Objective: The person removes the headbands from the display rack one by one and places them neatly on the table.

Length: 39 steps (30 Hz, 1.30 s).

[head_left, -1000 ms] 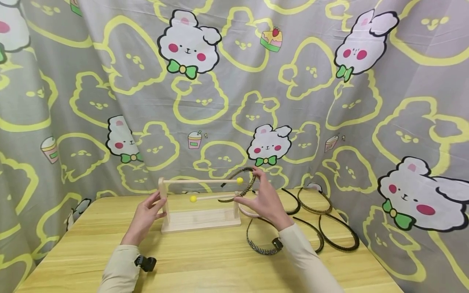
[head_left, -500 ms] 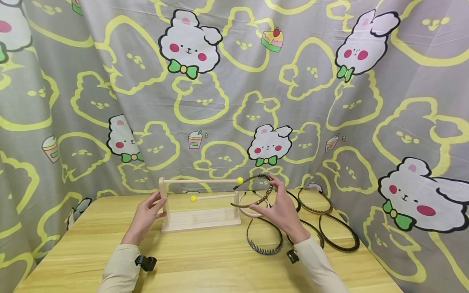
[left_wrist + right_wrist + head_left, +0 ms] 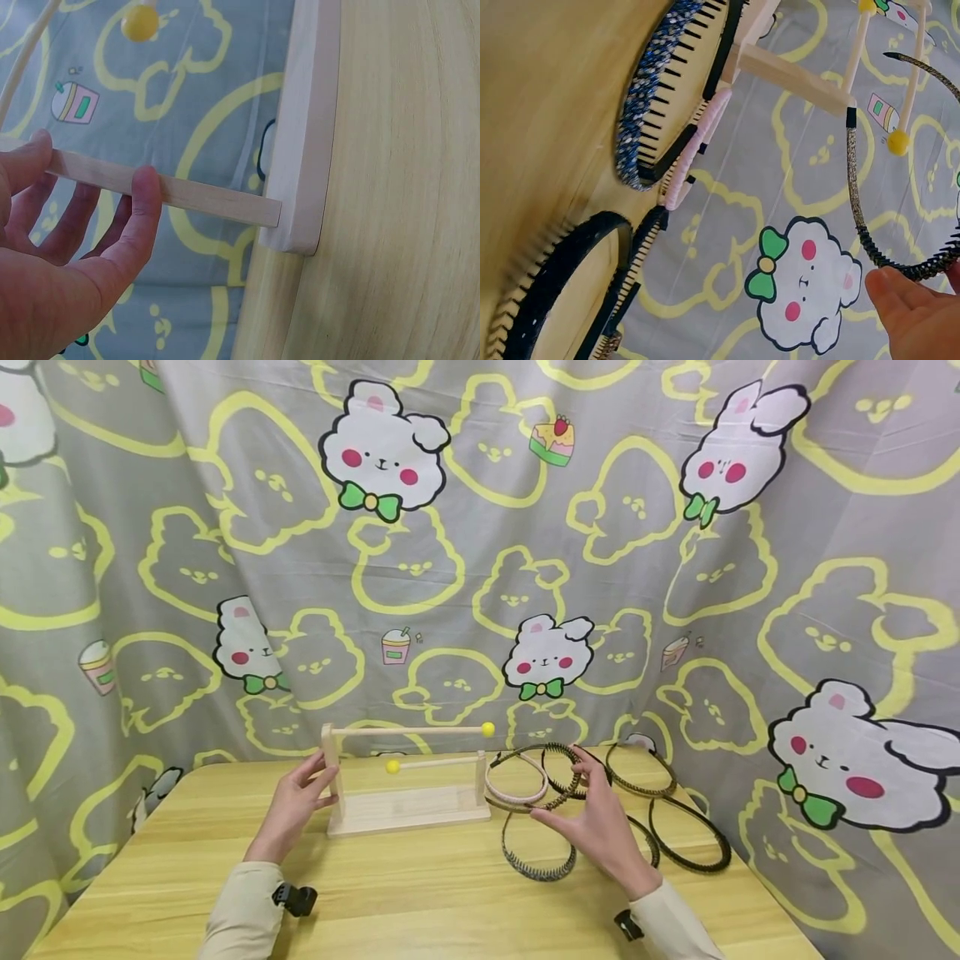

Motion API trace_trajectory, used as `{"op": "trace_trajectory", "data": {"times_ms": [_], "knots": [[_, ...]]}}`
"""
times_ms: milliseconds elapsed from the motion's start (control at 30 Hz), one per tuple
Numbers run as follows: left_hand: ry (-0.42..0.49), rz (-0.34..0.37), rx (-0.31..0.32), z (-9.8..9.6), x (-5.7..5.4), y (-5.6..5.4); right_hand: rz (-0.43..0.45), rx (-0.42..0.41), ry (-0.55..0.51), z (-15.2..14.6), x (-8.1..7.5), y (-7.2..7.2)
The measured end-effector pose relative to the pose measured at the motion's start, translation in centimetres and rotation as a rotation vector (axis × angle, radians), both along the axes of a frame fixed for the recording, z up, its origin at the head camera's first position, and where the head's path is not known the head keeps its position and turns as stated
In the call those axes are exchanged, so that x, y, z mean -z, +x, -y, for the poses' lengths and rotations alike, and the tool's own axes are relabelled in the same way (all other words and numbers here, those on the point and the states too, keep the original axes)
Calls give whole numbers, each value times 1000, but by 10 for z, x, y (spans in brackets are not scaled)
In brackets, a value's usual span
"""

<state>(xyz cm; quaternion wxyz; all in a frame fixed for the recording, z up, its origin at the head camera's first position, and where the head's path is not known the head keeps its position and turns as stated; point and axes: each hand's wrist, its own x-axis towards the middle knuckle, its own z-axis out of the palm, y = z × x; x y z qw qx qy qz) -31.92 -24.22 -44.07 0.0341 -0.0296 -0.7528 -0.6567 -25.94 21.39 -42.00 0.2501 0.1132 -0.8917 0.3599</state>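
Observation:
My left hand point(image 3: 292, 802) grips the left upright point(image 3: 217, 202) of a pale wooden stand with its thumb and fingers. The stand has a flat base point(image 3: 412, 810) and two horizontal rods, each tipped with a yellow ball; the upper ball point(image 3: 488, 729) points right, the lower ball point(image 3: 393, 767) left. Right of the stand, my right hand point(image 3: 600, 835) pinches a toothed, dark gold-and-black headband point(image 3: 853, 172) at its curved middle. Its two ends point left towards the stand, and it is off both rods. In the head view it overlaps the headbands lying behind it.
On the table's right side lie several headbands: a blue-silver one point(image 3: 540, 872), a pink one point(image 3: 517, 799), a black one point(image 3: 705, 867) and a brown one point(image 3: 652, 791). A patterned grey curtain point(image 3: 480, 568) hangs behind the wooden table point(image 3: 420, 902).
My right hand has drawn the headband rightward and down, away from the rod ends, to over the other headbands. The left hand has stayed on the stand's upright.

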Motion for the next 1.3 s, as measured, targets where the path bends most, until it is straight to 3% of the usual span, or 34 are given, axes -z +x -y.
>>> {"op": "trace_trajectory", "data": {"times_ms": [167,433,667,800,1000,1300], "knots": [[4,2,0,0,0,1,17,-38,19,2,5,2],[10,4,2,0,0,2,56,-194,34,31,21,10],[2,-8,3,1,-1,1,67,-291,150,59,34,17],[0,-6,5,1,-2,1,127,-345,226,67,34,19],[5,-5,6,2,-1,1,249,-360,324,73,36,17],[5,-7,7,0,-1,2,332,-364,382,76,38,13]]}}
